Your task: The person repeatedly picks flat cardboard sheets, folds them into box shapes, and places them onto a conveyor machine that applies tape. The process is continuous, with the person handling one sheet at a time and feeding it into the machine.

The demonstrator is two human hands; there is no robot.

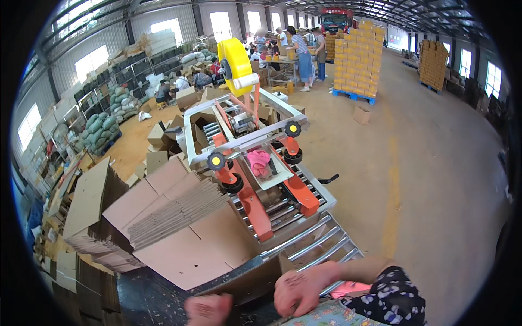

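A brown cardboard box (255, 280), opened up, stands at the lower middle, by the near end of the roller conveyor (321, 244). My right hand (303, 288) is at the box's right end, its fingers curled down and closed on the cardboard. At the left end, close to the picture's lower edge, my left hand (208, 309) is also closed on the box; its fingertips are partly hidden. Left of the conveyor leans a stack of flat folded cartons (201, 239). A carton-sealing machine (244, 146) with orange side guides and a yellow tape roll (235, 62) straddles the conveyor.
A white tray (274, 174) with a pink cloth sits on the machine. More flat cartons (89, 206) stand at far left. Farther off are green sacks (100, 130), people at a table (283, 60), and yellow boxes (356, 65) on a blue pallet. Concrete floor extends right.
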